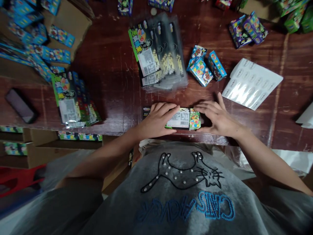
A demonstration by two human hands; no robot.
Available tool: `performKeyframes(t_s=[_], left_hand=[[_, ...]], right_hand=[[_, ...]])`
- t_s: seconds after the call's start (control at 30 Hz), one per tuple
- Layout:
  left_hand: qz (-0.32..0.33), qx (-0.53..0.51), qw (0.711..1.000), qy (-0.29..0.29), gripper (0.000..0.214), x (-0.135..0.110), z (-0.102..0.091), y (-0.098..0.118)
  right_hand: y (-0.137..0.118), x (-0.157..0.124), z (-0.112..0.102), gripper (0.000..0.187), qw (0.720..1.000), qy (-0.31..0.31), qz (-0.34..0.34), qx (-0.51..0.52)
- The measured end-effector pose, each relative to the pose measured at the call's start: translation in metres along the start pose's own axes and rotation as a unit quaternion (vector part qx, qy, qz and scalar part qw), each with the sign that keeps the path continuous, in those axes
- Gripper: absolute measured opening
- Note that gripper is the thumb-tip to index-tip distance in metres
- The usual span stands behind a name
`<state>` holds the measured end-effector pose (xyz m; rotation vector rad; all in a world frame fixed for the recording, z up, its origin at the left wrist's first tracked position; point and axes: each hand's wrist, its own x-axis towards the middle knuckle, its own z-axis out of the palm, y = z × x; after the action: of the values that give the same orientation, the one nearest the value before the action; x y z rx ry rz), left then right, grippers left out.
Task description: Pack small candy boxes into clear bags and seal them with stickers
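A small green and black packet (184,119) with a white barcode label lies at the near edge of the dark wooden table (110,75). My left hand (158,120) lies over its left end, fingers curled around it. My right hand (217,116) grips its right end, fingers pressed together along the top. Just beyond lies a fanned stack of clear sleeved packs (157,54) with green headers. Three small blue boxes (204,67) stand to the right of that stack.
A white sheet of oval stickers (251,83) lies at the right. Another pile of filled packs (73,101) sits at the left, beside a dark phone (21,106). Blue boxes fill a cardboard carton (36,36) at far left. Purple boxes (246,29) lie at the back right.
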<state>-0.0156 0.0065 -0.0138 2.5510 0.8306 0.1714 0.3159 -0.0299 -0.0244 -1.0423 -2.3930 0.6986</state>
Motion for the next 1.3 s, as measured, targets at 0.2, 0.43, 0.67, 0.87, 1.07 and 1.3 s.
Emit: performKeyframes(t_s=[0.2,0.43,0.67,0.87,1.07,1.3], left_hand=[[-0.019,-0.010,1.000,0.003,0.097,0.000,-0.003,0.000],[-0.097,-0.017,0.995,0.013,0.101,0.007,-0.001,0.009],[-0.238,-0.118,0.951,0.156,0.116,0.028,-0.012,0.042],[-0.177,-0.314,0.912,0.197,0.069,0.048,0.000,0.037],[-0.188,-0.451,0.851,0.193,0.046,0.034,0.000,0.016],[-0.216,-0.476,0.823,0.223,0.025,0.036,-0.018,-0.004]], right_hand=[[0.009,0.010,-0.019,0.073,0.999,-0.035,0.006,0.028],[0.009,0.022,-0.012,0.084,1.000,-0.015,0.015,0.014],[-0.025,0.026,0.001,0.066,0.957,0.184,0.170,0.146],[-0.021,0.042,-0.005,0.041,0.923,0.167,0.213,0.272],[-0.028,0.051,-0.002,0.033,0.945,0.129,0.198,0.225],[-0.049,0.063,0.029,0.027,0.887,0.278,0.275,0.245]])
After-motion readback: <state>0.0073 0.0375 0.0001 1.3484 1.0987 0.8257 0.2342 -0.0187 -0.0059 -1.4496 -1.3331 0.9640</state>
